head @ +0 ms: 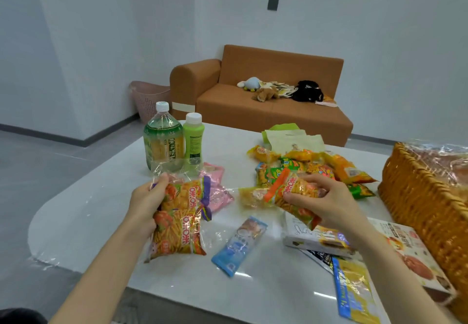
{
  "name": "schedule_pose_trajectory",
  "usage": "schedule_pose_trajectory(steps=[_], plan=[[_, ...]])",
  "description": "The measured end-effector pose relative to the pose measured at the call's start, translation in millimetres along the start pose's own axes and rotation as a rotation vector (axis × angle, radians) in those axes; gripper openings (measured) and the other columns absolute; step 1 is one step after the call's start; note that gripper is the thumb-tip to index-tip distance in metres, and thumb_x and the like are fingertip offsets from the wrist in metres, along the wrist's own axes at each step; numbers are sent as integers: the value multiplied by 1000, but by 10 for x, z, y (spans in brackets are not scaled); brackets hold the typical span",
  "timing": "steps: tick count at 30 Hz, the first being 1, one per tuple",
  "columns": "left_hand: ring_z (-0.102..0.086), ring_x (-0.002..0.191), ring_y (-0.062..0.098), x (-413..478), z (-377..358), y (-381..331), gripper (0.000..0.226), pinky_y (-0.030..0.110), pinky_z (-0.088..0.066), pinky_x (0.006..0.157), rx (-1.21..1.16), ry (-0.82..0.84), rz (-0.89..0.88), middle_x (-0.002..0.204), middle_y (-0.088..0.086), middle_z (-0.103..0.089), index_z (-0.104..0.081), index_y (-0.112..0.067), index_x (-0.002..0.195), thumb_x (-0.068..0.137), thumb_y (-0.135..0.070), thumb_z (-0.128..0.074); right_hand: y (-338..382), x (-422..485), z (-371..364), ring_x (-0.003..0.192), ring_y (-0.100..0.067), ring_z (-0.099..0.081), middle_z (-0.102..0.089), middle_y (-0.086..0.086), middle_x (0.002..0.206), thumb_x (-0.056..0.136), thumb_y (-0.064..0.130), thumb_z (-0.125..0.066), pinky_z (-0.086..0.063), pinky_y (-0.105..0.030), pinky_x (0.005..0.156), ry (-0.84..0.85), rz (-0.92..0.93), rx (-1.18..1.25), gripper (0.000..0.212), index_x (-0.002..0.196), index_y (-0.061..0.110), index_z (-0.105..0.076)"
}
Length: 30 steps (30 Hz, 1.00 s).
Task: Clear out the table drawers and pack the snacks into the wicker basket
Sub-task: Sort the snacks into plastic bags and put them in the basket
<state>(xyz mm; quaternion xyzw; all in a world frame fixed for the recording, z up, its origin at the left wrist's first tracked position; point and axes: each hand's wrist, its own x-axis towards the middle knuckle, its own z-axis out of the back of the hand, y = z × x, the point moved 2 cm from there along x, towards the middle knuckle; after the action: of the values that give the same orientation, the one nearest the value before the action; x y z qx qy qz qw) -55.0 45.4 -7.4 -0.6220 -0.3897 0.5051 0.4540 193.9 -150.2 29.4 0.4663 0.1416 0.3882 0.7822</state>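
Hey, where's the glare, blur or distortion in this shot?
Head view: glare streaks on the glossy table and the clear wrap round the snack packets in the left hand; the orange packet in the right hand is slightly blurred; wide-angle distortion stretches the wicker basket.

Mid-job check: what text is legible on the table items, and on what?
"OH!OH", seen rotated: stick-snack packets in left hand; partly on orange packet in right hand.
"茉莉清": tea bottle label.
Green bottle, white box, blue sachet, packet pile: too blurred to read.
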Motion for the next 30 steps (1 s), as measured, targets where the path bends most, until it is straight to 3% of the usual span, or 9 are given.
schedule_pose_trajectory(steps=[4,8,11,14,17,20,22,25,30], plan=[[-62,79,23,-158,-78,27,23,35,-50,75,29,47,14,87,10,-66,-63,-14,87,93,-35,-59,82,-166,-192,79,-1,-57,-64,12,93,52,53,-85,-44,-10,63,36,113,-126,54,99,36,-65],[-63,78,20,-362,-210,78,22,30,-49,65,122,126,-24,85,8,-67,-65,-15,93,95,-35,-56,20,-268,-368,83,-4,-56,-64,11,91,59,48,-86,-37,-14,66,21,200,-232,50,103,32,-69],[-66,77,19,-491,-284,139,21,27,-49,59,136,192,-65,82,6,-70,-67,-20,87,96,-34,-54,-58,-293,-428,85,-5,-66,-70,7,97,52,58,-83,-46,-14,68,118,63,60,62,104,25,-73],[-65,78,17,-569,-280,159,20,28,-51,61,153,206,-96,83,4,-70,-67,-25,89,97,-35,-52,-98,-305,-423,86,-6,-69,-69,1,103,53,40,-86,-56,-21,71,158,-98,400,56,104,23,-71],[-65,76,14,-606,-254,153,20,28,-52,62,145,233,-110,82,2,-70,-67,-26,92,98,-34,-50,-143,-323,-435,91,-24,-70,-68,-14,110,46,21,-89,-56,-33,77,167,-305,703,74,114,14,-62],[-69,78,16,-637,-246,155,21,27,-55,59,147,287,-90,86,3,-74,-68,-29,99,97,-37,-49,-113,-436,-465,72,-17,-71,-71,-12,100,69,1,-75,-58,-28,61,263,-394,895,52,118,2,-57],[-70,81,15,-643,-241,166,23,25,-55,56,174,292,-118,90,4,-74,-68,-30,106,97,-38,-48,-138,-460,-476,72,-17,-71,-73,-9,96,79,-3,-68,-61,-32,67,282,-394,966,37,115,1,-59],[-67,76,12,-655,-240,154,22,21,-53,51,149,246,-156,87,3,-71,-65,-31,108,97,-38,-47,-162,-426,-419,78,-19,-70,-73,-9,101,83,-1,-64,-61,-32,67,218,-349,1066,37,119,2,-55],[-67,95,16,-689,-280,146,32,37,-56,83,187,372,-110,104,-1,-71,-59,-43,119,89,-51,-52,-163,-427,-426,90,-25,-71,-69,-15,112,82,2,-67,-60,-29,67,218,-329,1112,51,129,7,-47]])
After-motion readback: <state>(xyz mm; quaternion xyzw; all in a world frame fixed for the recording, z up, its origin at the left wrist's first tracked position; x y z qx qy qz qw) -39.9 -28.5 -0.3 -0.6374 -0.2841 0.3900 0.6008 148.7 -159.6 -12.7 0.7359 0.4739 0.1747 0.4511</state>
